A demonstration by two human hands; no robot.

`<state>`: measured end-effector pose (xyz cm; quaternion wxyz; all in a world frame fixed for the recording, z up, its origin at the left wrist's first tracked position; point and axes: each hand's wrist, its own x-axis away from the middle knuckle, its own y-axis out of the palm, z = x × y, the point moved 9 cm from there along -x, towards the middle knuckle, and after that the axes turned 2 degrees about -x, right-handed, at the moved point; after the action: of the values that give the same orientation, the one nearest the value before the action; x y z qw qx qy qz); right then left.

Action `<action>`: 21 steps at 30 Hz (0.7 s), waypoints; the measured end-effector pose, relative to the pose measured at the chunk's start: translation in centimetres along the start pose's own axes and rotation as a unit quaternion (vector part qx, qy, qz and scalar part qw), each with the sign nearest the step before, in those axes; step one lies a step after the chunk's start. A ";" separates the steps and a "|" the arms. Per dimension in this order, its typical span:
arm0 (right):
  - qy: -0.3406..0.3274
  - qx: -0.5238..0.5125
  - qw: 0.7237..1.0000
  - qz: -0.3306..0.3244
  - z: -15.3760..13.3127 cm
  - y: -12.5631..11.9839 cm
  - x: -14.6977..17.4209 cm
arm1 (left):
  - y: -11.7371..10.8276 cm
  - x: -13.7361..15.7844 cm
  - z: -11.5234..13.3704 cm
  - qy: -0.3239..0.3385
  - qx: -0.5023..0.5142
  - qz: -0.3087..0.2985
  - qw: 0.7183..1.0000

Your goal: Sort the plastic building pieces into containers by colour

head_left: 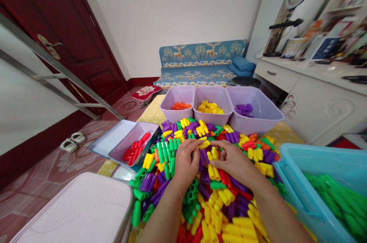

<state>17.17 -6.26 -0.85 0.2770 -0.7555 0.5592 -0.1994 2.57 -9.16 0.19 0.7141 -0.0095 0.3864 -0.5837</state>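
A thick heap of plastic tube-shaped pieces (241, 227) in yellow, green, purple, red and orange covers the table in front of me. Over its middle, my left hand (187, 160) has its fingers curled, with the tips at a yellow tube piece (204, 144). Close on its right, my right hand (233, 160) is bent with thumb and fingers around a yellow tube piece (212, 154). Fingertips partly cover both pieces. Joined green tubes (166, 152) lie beside my left hand.
Behind the heap stand lilac bins holding orange (177, 116), yellow (213, 120) and purple pieces (254, 125). A bin with red pieces (119, 155) stands left, near a pale lid (77, 212). The turquoise tub (298, 181) at right holds green pieces (338, 201).
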 end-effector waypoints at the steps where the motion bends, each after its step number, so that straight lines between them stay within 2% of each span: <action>1: -0.002 -0.015 1.000 -0.003 0.0 0.1 0.0 | 0.0 0.0 -0.1 -0.002 0.011 0.002 1.000; 6: 0.014 -0.025 0.998 0.047 0.9 -0.6 -0.3 | 0.0 -0.1 0.2 -0.003 0.008 -0.016 1.000; 10: 0.022 -0.009 0.998 0.051 1.6 -0.5 -0.4 | 0.7 0.0 0.9 0.001 -0.066 -0.071 0.995; 13: 0.006 -0.002 0.998 0.059 1.6 -0.7 -0.6 | 1.1 0.1 1.2 0.002 -0.114 -0.091 0.989; 18: -0.033 -0.029 0.996 0.083 1.2 -2.1 -0.3 | 1.2 0.3 0.6 -0.006 -0.149 -0.075 0.986; 21: -0.043 -0.018 0.999 0.026 0.5 -2.2 0.4 | 1.0 0.4 -0.2 -0.015 -0.137 -0.043 0.989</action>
<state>19.26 -6.07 0.16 0.2924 -0.7533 0.5698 -0.1491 3.30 -9.09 -0.59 0.6859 -0.1333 0.4511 -0.5552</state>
